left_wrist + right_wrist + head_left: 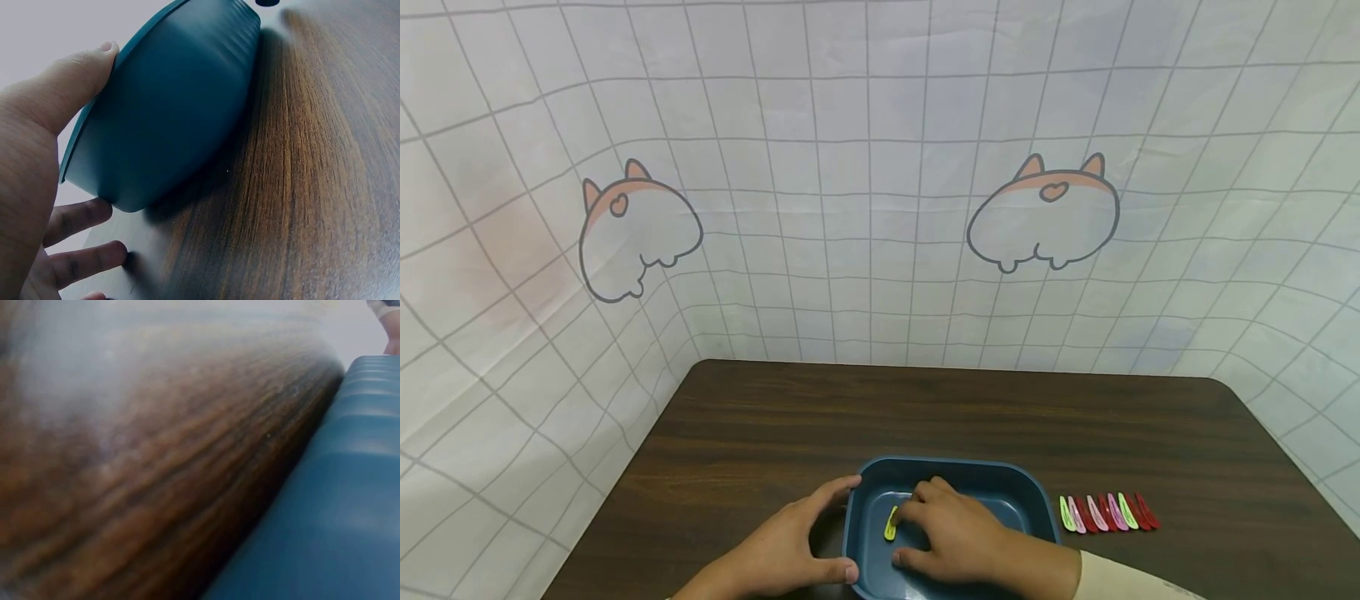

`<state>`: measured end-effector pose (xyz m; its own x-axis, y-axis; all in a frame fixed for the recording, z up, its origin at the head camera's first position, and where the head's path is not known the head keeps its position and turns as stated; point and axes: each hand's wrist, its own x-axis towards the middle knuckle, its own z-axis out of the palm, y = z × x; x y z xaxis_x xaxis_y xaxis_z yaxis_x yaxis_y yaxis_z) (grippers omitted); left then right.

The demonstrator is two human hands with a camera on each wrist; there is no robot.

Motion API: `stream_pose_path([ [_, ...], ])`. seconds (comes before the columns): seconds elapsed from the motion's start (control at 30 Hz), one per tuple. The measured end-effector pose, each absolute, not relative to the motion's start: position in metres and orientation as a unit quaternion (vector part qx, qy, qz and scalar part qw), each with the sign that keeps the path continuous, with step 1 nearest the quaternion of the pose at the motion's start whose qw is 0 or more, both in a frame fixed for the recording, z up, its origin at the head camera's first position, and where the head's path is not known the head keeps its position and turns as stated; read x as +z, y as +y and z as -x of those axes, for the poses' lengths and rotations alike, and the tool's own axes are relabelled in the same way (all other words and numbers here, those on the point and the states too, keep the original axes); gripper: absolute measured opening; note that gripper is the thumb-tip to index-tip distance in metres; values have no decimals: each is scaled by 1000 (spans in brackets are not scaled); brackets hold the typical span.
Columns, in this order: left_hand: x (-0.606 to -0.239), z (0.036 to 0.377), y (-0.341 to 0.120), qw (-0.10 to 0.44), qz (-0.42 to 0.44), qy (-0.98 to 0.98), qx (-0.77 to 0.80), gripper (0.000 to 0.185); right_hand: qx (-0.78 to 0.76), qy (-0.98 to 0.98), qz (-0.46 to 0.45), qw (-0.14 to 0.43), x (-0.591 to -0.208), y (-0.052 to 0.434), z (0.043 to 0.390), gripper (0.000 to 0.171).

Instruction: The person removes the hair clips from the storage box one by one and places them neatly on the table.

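Note:
A blue plastic tray [951, 468] stands at the table's front, between both hands. My left hand [790, 537] spreads thumb and fingers along the tray's left side; in the left wrist view its thumb [84, 75] touches the rim and the fingertips lie by the outer wall. My right hand [951, 533] reaches down inside the tray, fingers bent and thumb apart from them. A yellow snap hair clip [891, 523] is right at its index fingertip. The right wrist view shows only the tray's outer wall [337, 519] and the table, no right fingers.
Right of the tray, several snap hair clips [1108, 512] in yellow-green, pink and red lie in a neat row on the dark wooden table [760, 425]. A white gridded cloth [865, 250] with cartoon animal prints hangs behind and at both sides.

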<state>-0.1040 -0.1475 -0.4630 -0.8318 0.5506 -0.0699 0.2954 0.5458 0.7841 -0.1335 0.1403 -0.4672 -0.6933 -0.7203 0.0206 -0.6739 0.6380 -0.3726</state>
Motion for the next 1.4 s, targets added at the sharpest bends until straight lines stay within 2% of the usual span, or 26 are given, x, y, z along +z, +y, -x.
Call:
stream_pose_path([
  [0.2,-463,104,-147,153,-249,865,407,90,-183,901,386,72,-466,143,133,39],
  [0.43,-464,103,-147,142,-254,869,399,91,-188,916,347,74,-467,141,132,56],
  [0.6,-464,104,-147,144,-249,869,402,91,-170,926,331,55,-469,138,132,62],
  [1.4,-461,104,-146,143,-246,871,400,90,-142,927,345,18,-472,132,132,60],
])
